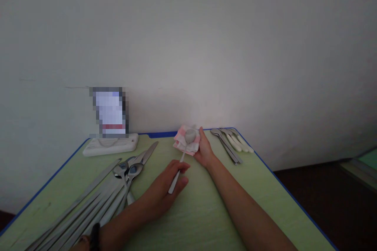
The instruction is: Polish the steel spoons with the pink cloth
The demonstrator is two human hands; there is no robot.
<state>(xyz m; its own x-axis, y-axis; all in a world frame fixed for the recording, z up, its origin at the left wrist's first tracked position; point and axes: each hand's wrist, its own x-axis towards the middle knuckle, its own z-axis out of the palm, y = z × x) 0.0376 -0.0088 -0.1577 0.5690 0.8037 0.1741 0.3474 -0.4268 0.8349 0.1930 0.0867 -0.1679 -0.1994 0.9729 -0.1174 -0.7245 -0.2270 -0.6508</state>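
Note:
My left hand (169, 184) is closed around the handle of a metal spoon (191, 136), which points away from me toward the back of the table. Cupping a folded pink-and-white cloth (180, 138) from beneath is my right hand (205, 150), its thumb upright at the side. The spoon's bowl lies against the cloth, inside the fold or on top of it; I cannot tell which. Beside my left forearm, a pile of metal knives (88, 200) and spoons (120, 169) fans across the table.
More spoons (226, 147) and some pale-handled cutlery (235, 141) lie at the back right. A white block (110, 145) sits at the back left, with a blurred-out screen (111, 111) standing above it. The blue-edged green table (218, 208) meets a plain wall (188, 47).

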